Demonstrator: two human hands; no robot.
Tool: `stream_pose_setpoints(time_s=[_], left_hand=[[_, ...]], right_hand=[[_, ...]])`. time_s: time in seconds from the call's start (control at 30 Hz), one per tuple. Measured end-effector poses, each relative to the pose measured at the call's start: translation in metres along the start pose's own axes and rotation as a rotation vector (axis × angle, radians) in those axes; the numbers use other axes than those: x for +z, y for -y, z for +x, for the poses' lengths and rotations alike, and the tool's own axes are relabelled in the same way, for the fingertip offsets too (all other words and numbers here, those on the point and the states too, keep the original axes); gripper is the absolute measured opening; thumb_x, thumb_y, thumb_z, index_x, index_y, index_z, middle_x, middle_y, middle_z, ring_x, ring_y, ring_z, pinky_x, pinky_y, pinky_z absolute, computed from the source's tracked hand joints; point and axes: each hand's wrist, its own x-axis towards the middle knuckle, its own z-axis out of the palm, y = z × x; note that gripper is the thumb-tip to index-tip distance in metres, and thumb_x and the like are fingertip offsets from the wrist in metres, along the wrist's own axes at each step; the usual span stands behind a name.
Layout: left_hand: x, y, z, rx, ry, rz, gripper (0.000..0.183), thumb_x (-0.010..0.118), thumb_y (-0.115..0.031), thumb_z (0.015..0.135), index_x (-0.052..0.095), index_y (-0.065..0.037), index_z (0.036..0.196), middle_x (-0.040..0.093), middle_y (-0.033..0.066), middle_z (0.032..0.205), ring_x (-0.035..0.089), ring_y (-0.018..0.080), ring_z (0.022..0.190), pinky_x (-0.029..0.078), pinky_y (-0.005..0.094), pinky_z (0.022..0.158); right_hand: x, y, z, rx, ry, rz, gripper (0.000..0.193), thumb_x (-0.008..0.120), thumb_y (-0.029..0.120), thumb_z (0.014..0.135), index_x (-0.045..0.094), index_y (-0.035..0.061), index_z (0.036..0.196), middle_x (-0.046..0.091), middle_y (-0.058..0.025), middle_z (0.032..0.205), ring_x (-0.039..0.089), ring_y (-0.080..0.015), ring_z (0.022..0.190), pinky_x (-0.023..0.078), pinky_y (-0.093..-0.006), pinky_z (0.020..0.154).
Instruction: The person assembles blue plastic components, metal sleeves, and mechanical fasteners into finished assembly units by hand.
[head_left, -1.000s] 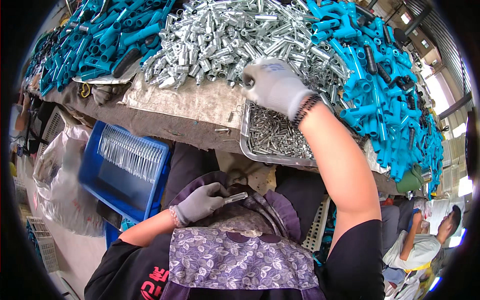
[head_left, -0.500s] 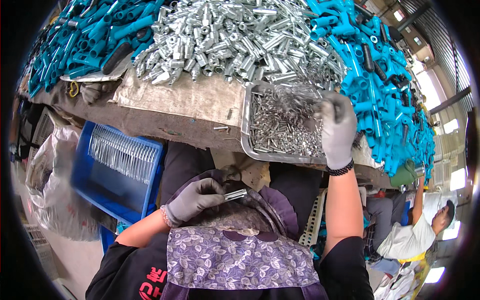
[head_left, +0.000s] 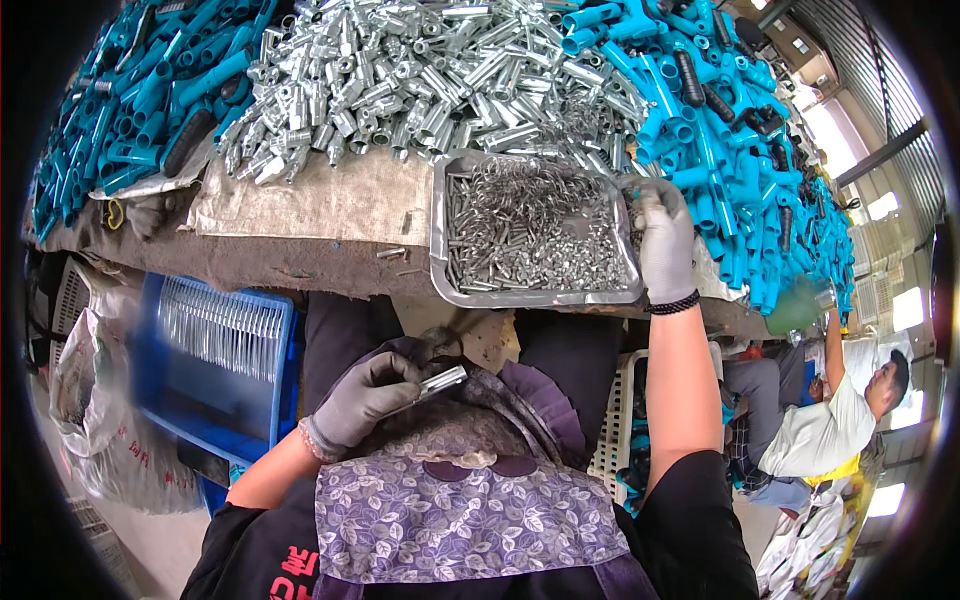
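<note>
Held in my gloved left hand, above my lap, is a shiny, grooved metal piece; its lower end is hidden by the fingers. My gloved right hand is at the right rim of a metal tray. Its fingers are bent together, and anything between them is too small to make out. Inside the tray, tangled wire springs lie at the back, short metal pins at the left, and small bright metal bits toward the right.
Behind the tray rises a heap of silvery metal fittings. Teal tool bodies are piled at the left and right. A blue bin with a row of metal rods stands beside a plastic sack. A co-worker sits far right.
My right hand has moved from over the tray's right part out to its right rim. The blurred springs now lie still. The metal piece in my left hand has tilted; the whole view has shifted.
</note>
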Motion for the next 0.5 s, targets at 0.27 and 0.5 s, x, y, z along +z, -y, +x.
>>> stream_pose_setpoints(time_s=[0.27, 0.5], left_hand=[[0.005, -0.042, -0.021, 0.051, 0.002, -0.218, 0.027, 0.067, -0.009, 0.086, 0.055, -0.007, 0.11, 0.063, 0.0052, 0.078, 0.054, 0.0109, 0.053, 0.039, 0.0236, 0.047], [0.036, -0.101, -0.031, 0.305, -0.044, -0.062, 0.034, 0.053, -0.014, 0.1, 0.053, -0.005, 0.133, 0.065, 0.0008, 0.095, 0.059, 0.0051, 0.066, 0.043, 0.0188, 0.054]], right_hand=[[0.001, 0.031, -0.026, 0.239, 0.003, 0.358, 0.012, 0.054, 0.015, 0.103, 0.062, 0.0062, 0.104, 0.062, -0.0007, 0.082, 0.049, -0.0054, 0.065, 0.039, -0.019, 0.056], [0.0, 0.043, -0.033, 0.311, 0.058, 0.661, 0.011, 0.053, 0.014, 0.103, 0.059, 0.0047, 0.103, 0.066, -0.0056, 0.097, 0.054, -0.0067, 0.068, 0.043, -0.019, 0.059]])
